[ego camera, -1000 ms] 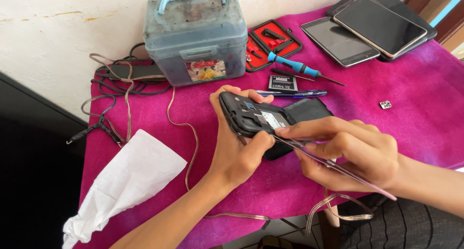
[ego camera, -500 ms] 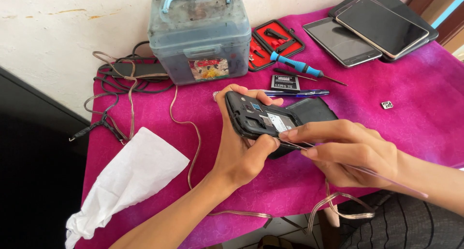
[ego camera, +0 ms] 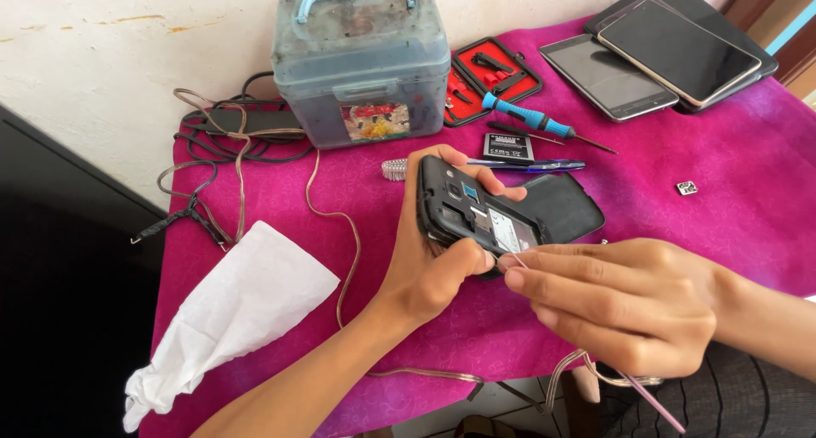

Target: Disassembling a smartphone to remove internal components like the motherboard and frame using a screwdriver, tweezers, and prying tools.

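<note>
My left hand grips an opened black phone with its back cover off, tilted above the magenta cloth. My right hand pinches the tip of a thin pinkish wire against the phone's lower edge, by my left thumb. The wire trails down past my wrist. The phone's black back cover lies on the cloth just behind the phone.
A grey-blue plastic box with a handle stands at the back. Nearby lie a blue screwdriver, a red tool case, a phone battery, a pen, stacked phones, cables, a white tissue and a small chip.
My right hand has drawn in toward the phone's lower edge, bringing the wire tip up to it. The phone has tilted a little more upright in my left hand.
</note>
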